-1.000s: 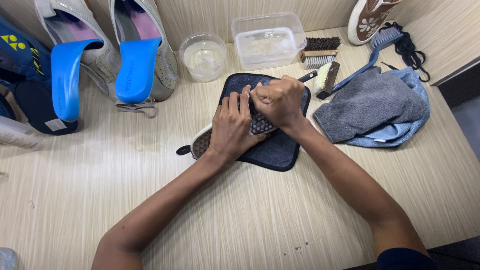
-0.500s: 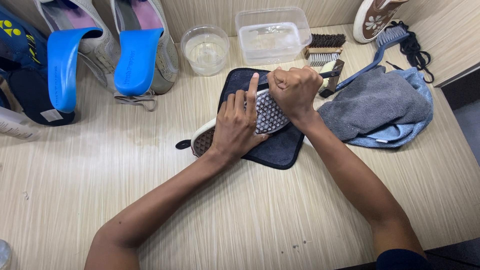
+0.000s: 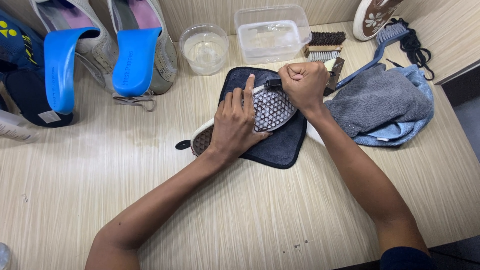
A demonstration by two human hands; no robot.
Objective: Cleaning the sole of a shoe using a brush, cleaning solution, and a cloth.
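Sneaker (image 3: 267, 111) sole-up on dark mat (image 3: 280, 147), long axis from near-left heel to far-right toe, pinned flat under spread left hand (image 3: 235, 125), right hand (image 3: 302, 82) fisted around small brush (image 3: 272, 84) at toe.

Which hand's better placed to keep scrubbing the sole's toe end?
Right, probably. The right hand is fisted round the small brush at the toe end of the upturned shoe sole; the left hand lies flat on the sole, pinning it.
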